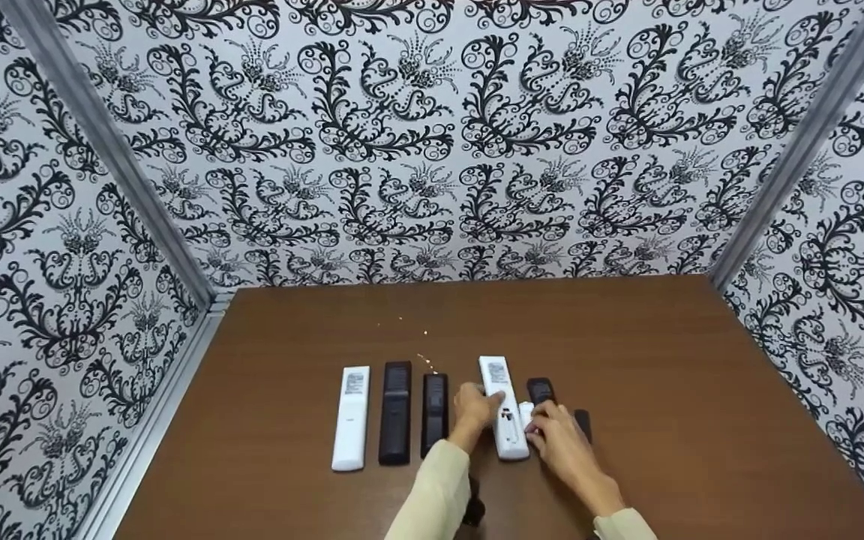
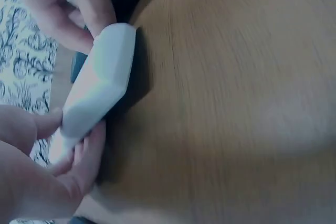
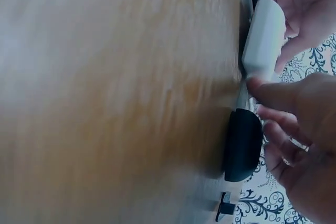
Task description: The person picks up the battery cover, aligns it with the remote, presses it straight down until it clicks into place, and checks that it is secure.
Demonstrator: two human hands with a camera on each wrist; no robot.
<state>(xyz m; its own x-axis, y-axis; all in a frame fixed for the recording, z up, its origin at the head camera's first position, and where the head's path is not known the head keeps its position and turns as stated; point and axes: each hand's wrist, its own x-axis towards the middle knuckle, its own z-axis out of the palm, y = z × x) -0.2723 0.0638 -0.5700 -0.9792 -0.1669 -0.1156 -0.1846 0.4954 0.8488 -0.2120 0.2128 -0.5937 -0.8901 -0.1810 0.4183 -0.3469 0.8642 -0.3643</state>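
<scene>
A white remote (image 1: 503, 411) lies back up on the table with its battery compartment uncovered. My left hand (image 1: 475, 407) grips it by the sides, thumb on one edge and fingers on the other; the left wrist view shows this grip on the white remote (image 2: 100, 77). Close against its right side, a small white cover (image 1: 526, 414) is pinched by the fingertips of my right hand (image 1: 561, 446). In the right wrist view, the thumb of my right hand (image 3: 304, 129) is bent beside the white remote (image 3: 265, 35), and the cover is mostly hidden.
Left of the hands lie a white remote (image 1: 351, 420), a long black one (image 1: 395, 412) and a shorter black one (image 1: 434, 412). A small black remote (image 1: 541, 390) and another dark item (image 1: 583, 423) are by my right hand. A dark object (image 1: 475, 510) lies beside my left sleeve.
</scene>
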